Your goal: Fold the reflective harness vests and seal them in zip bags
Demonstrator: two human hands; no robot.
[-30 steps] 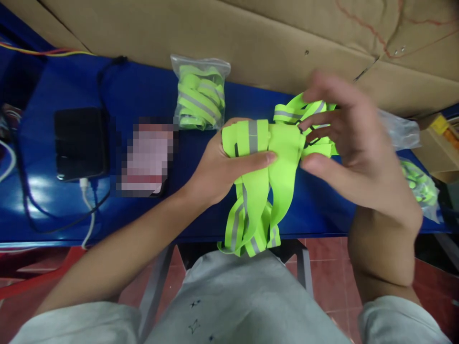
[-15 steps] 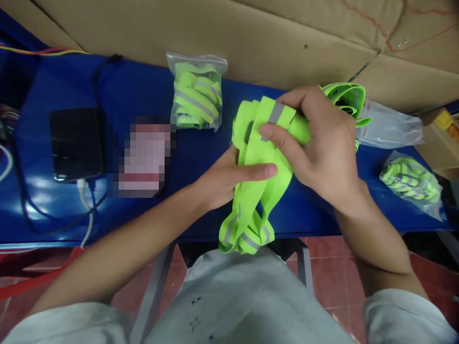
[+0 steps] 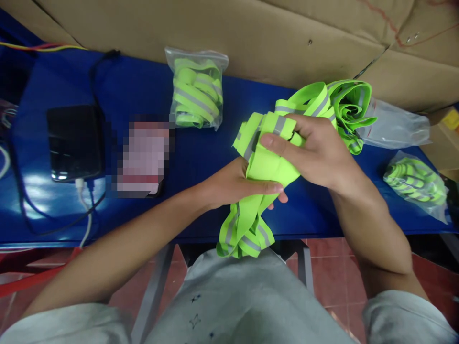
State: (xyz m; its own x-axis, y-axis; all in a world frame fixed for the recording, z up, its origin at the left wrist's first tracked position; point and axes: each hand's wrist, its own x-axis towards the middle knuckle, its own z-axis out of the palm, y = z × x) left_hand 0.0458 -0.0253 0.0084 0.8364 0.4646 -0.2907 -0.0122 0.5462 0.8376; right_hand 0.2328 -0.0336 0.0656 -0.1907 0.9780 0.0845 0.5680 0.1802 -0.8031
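Observation:
Both hands grip one bundle of neon-green straps [image 3: 272,165] with grey reflective stripes, held above the blue table's front edge. My left hand [image 3: 238,184] wraps the bundle from the left, thumb across its front and fingertips showing at its right side. Higher up, my right hand [image 3: 308,153] pinches the folded upper end, thumb on top near a grey stripe. Strap loops hang below my left hand toward the shirt. Behind my right hand, a loose pile of similar straps [image 3: 353,105] lies on the table.
A clear bag of green straps [image 3: 197,95] is at the back, another bag [image 3: 416,181] at the right. A flat plastic bag [image 3: 398,125] lies near a cardboard box [image 3: 442,143]. Left are a black device [image 3: 75,143] with cables and a blurred phone-like object [image 3: 143,157].
My right hand has moved slightly down with the upper end of the bundle, which now tilts more. More of the strap pile behind it shows. My left fingertips now show beyond the straps.

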